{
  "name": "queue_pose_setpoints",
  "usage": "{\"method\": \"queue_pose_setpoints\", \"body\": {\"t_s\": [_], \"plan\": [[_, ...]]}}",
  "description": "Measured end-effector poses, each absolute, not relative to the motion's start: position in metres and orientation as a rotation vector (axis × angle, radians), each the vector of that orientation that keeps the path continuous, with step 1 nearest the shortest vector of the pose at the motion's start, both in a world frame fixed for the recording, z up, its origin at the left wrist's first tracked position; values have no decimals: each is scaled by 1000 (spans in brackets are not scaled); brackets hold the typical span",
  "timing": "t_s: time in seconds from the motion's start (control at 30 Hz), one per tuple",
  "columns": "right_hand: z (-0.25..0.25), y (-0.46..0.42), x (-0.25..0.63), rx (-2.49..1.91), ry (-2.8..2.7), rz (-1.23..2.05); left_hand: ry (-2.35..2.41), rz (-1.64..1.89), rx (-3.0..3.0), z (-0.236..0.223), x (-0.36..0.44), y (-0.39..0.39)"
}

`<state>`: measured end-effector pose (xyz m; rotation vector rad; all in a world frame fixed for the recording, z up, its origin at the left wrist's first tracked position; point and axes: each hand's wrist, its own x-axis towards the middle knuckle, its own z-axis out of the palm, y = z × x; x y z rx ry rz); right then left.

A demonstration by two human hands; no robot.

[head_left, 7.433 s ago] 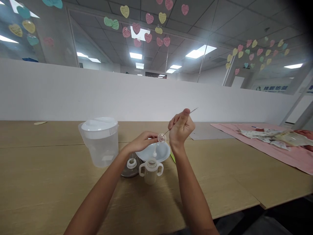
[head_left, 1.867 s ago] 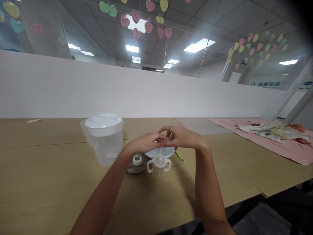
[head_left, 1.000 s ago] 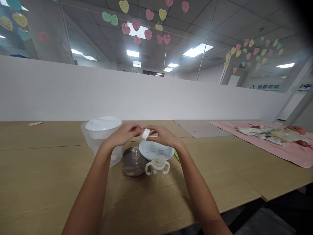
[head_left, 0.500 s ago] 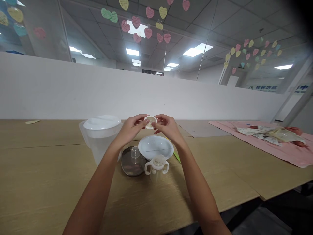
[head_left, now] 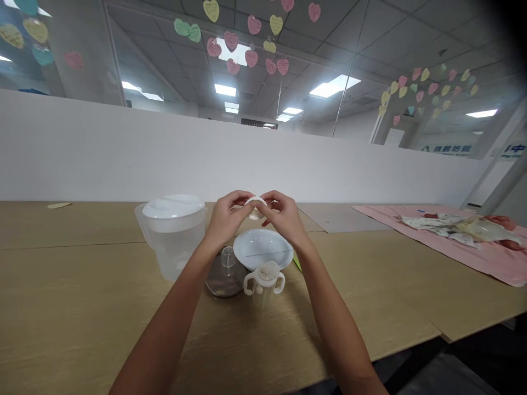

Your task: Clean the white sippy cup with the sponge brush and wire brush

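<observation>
Above the white bowl [head_left: 246,262], both hands hold a small round white bottle collar [head_left: 256,214] between them. My left hand [head_left: 227,218] grips its left side with thumb and fingers. On the opposite side, my right hand [head_left: 283,214] pinches it in the same way. The fingers partly cover the collar. In front of the bowl stands a clear baby bottle [head_left: 265,282] with two white handles. To its left, a clear dome-shaped cap [head_left: 227,258] rests on a round metal tray [head_left: 222,288]. A thin dark line crosses the bowl's inside.
A translucent lidded pitcher [head_left: 173,236] with liquid stands left of my left forearm. Something green [head_left: 297,264] shows beside the bowl. On the right lies a pink cloth [head_left: 465,260] bearing printed fabric and other items. A white wall [head_left: 102,153] borders the table's back.
The collar has tilted, so its round face shows less and its side more. My thumbs have moved closer together over it. The view has shifted slightly.
</observation>
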<state>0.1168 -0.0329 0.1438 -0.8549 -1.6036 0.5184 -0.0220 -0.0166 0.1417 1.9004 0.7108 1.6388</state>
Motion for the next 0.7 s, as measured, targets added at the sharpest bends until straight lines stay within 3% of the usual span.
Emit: {"method": "queue_pose_setpoints", "body": {"t_s": [0.47,0.7], "plan": [[141,-29,114,-864,-1574,504,738,1435,1966,145,-25,-22],[138,-27,109,-889,-1592,544,880,1535,2080,142,-30,-13]]}}
